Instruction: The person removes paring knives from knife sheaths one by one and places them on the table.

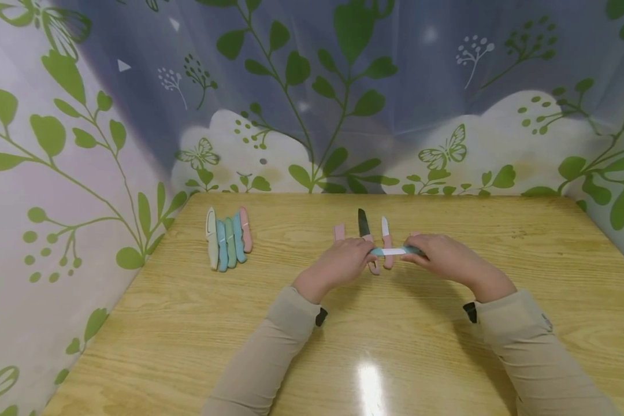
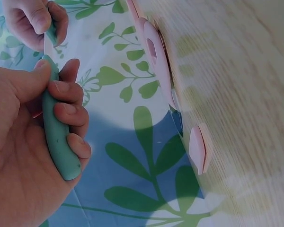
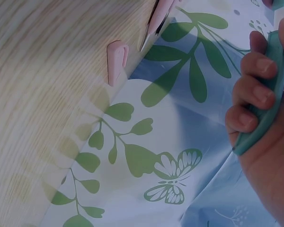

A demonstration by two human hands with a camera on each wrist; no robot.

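Observation:
Over the table, both hands hold a small teal knife with a white blade (image 1: 393,252) level between them. My left hand (image 1: 340,260) has its fingers curled round the teal handle (image 2: 59,127). At the other end, my right hand (image 1: 442,257) grips the teal sheath (image 3: 267,104), and bare blade shows between the two parts. Just beyond and beneath lie a pink-handled knife with a black blade (image 1: 363,222) and a smaller pink-handled knife with a white blade (image 1: 387,254). One pink sheath (image 1: 339,232) lies past the left hand; a second pink sheath (image 3: 115,62) is partly hidden behind the right in the head view.
On the left of the wooden table (image 1: 187,341) lies a row of several sheathed knives (image 1: 231,242) in cream, blue, green and pink. A leaf-patterned cloth (image 1: 301,104) hangs along the table's back edge and both sides.

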